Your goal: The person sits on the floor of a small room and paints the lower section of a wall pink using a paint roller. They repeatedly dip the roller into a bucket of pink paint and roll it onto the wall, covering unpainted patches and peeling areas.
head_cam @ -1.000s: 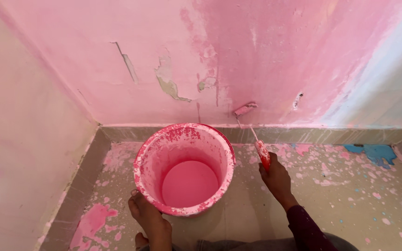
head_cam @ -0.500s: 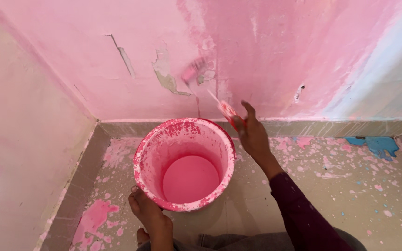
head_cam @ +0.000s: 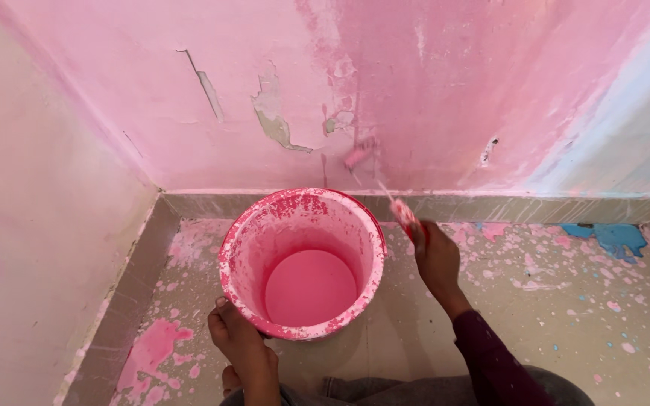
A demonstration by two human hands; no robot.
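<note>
A pink-spattered bucket [head_cam: 244,248] with pink paint inside stands on the floor near the corner. My left hand [head_cam: 241,347] grips its near rim at the lower left. My right hand [head_cam: 436,257], just right of the bucket, holds the red handle of a small paint roller [head_cam: 359,153]. The roller head is pressed on the lower pink wall [head_cam: 430,83], above the skirting and beside a patch of peeling paint [head_cam: 274,120].
A paler side wall [head_cam: 31,225] closes the left. A grey tiled skirting [head_cam: 536,207] runs along the wall base. The floor [head_cam: 566,301] is speckled with pink drops, with a blue paint patch [head_cam: 612,237] at the right. My knees sit at the bottom edge.
My right hand has come back down and to the right from the peeling patch, bringing the roller lower on the wall. The left hand stays on the bucket rim.
</note>
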